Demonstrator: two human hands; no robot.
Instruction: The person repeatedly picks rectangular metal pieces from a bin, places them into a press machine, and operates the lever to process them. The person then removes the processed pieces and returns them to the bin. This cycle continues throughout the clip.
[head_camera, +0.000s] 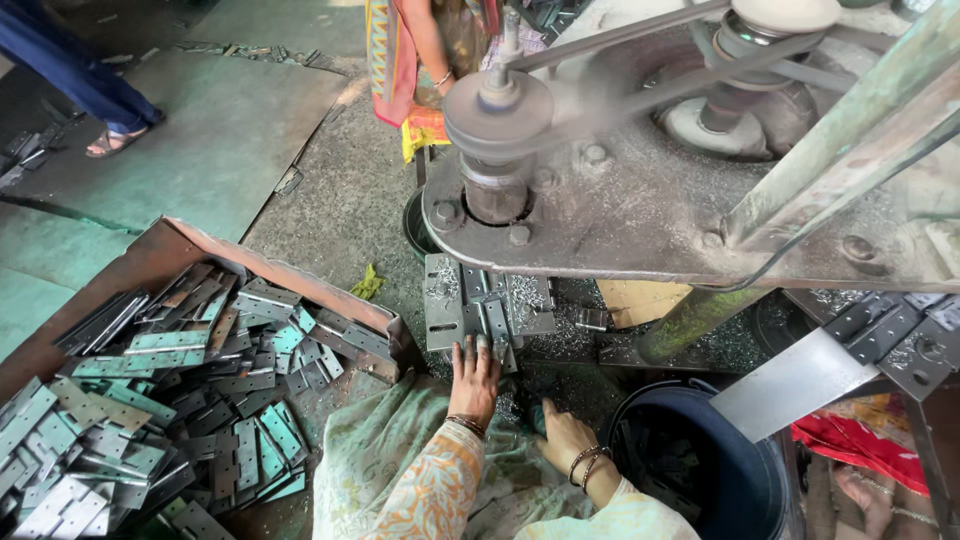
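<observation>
Closest to me, the person's left hand (474, 378) lies flat with fingers spread, pressing down on a grey steel hinge plate (497, 322) on the machine's small work table, gripping nothing; I'd judge it best to keep those fingertips back from the spinning spindle and hold the plate square under it. Just right of it and nearer the body, the right hand (562, 432) rests loosely curled on the lap cloth, and I cannot tell if it has hold of anything. Right of that hand stands a dark blue plastic bucket (720, 470) with dark metal pieces inside. Left of the left hand, a rusty brown sheet-metal tray (160, 255) is heaped with grey and greenish flat hinge plates (200, 390). Beyond the hands rises the grey belt-driven drill press (500, 120), its pulley blurred, metal shavings all about. A plain tan cardboard piece (640, 300) lies under the machine, with no label showing. Farther off, another person stands in a patterned orange garment (385, 50)
</observation>
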